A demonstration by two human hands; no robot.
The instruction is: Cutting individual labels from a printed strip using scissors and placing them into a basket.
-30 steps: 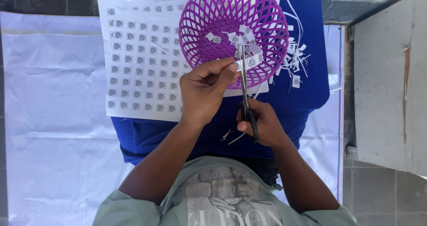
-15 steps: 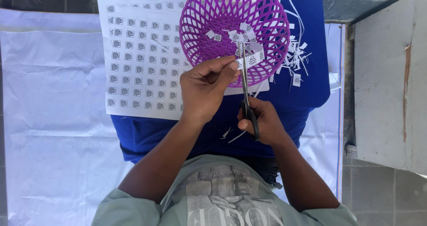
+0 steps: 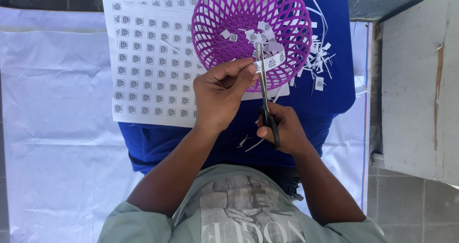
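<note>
My left hand pinches one end of a narrow paper strip of small printed labels, held over the purple plastic basket. My right hand grips black-handled scissors, blades pointing away from me and crossing the strip. Several cut labels lie inside the basket. A white sheet printed with rows of small labels lies to the left, partly under the basket.
A blue cloth covers the low surface before me, with thin paper offcuts scattered right of the basket. White sheeting spreads over the floor at left. A grey board stands at right.
The hands, strip and scissors stay almost in the same place over the basket; only small shifts of the blades and strip show.
</note>
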